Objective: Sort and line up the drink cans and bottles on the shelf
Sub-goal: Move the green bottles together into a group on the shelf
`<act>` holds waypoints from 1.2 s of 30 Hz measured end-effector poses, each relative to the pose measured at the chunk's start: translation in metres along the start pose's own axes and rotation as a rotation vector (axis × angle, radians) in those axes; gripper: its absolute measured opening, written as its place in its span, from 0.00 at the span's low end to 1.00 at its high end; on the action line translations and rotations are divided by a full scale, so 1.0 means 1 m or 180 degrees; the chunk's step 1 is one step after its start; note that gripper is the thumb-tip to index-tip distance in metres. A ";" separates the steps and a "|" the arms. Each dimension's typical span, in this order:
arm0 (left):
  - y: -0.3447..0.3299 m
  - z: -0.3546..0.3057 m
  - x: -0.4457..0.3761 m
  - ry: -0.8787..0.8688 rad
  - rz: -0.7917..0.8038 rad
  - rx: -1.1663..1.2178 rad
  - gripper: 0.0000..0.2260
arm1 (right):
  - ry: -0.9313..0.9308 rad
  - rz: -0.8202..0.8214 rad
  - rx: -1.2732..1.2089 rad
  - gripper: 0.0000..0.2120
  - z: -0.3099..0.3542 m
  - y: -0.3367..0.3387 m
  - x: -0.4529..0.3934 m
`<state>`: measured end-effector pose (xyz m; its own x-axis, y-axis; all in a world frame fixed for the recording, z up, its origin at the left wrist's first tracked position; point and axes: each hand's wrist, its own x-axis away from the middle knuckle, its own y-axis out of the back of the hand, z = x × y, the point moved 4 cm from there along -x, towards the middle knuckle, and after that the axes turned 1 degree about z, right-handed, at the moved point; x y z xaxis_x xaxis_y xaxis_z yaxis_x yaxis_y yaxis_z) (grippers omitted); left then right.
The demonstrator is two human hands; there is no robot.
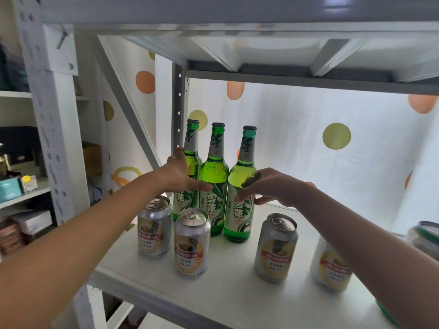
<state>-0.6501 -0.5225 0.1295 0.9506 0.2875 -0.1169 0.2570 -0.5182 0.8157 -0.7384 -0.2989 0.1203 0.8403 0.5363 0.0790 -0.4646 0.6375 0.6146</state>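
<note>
The left hand (pixel 177 172) reached in from the left and lay against the side of the left bottle (pixel 190 162), with its thumb stretched across to touch the middle bottle (pixel 213 176) — fingers straight, not curled round anything. The right hand (pixel 273 188) came in from the other side, and its fingers wrapped loosely round the body of the right bottle (pixel 241 184), just above the label. All three green bottles stood upright and close together in a row near the back left of the white shelf (pixel 237 288), caps on. In front of them stood silver cans with yellow labels. Two cans (pixel 154 230) (pixel 192 243) stood side by side at the front left, nearly touching. A third can (pixel 275 248) stood apart to the right, and a fourth can (pixel 330 264) was partly hidden behind the right arm. At the far right edge a blurry can top (pixel 425 236) showed — too fuzzy to tell more. Behind the shelf hung a white sheet (pixel 308 150) with orange and yellow-green dots.
</note>
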 end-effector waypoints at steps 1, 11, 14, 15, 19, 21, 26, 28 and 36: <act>0.001 0.000 0.000 -0.0034 -0.0009 0.0064 0.63 | -0.0003 0.0013 -0.0004 0.17 0.001 -0.001 0.000; 0.000 0.001 0.001 -0.0024 -0.0105 0.0228 0.57 | -0.0097 -0.0044 -0.0018 0.22 0.002 -0.004 -0.004; 0.000 0.000 0.001 0.0003 -0.0137 0.0188 0.56 | -0.0187 -0.0133 0.0091 0.29 0.001 -0.005 -0.004; 0.001 0.000 0.002 -0.0011 -0.0143 0.0167 0.56 | -0.0199 -0.0159 0.0103 0.29 0.001 -0.006 -0.003; 0.001 0.002 0.006 -0.0110 -0.0122 0.0134 0.56 | -0.0219 -0.0179 0.0070 0.27 0.004 -0.008 0.002; 0.000 0.003 0.010 -0.0171 -0.0075 0.0235 0.55 | -0.0224 -0.0180 0.0059 0.27 0.006 -0.010 0.007; 0.002 0.009 0.032 -0.0478 -0.0484 0.0360 0.43 | -0.0021 -0.0437 0.0053 0.20 0.013 -0.017 0.019; 0.003 0.007 0.045 -0.0749 -0.0716 0.0086 0.42 | 0.0123 -0.0566 0.0160 0.19 0.015 -0.018 0.026; -0.014 -0.047 0.106 -0.1857 -0.1090 -0.0436 0.39 | 0.0458 -0.2232 0.1870 0.30 0.028 -0.025 0.095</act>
<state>-0.5608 -0.4469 0.1319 0.7678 -0.0837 -0.6352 0.5716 -0.3581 0.7382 -0.6394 -0.2795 0.1348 0.8147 0.2225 -0.5354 0.3863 0.4803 0.7875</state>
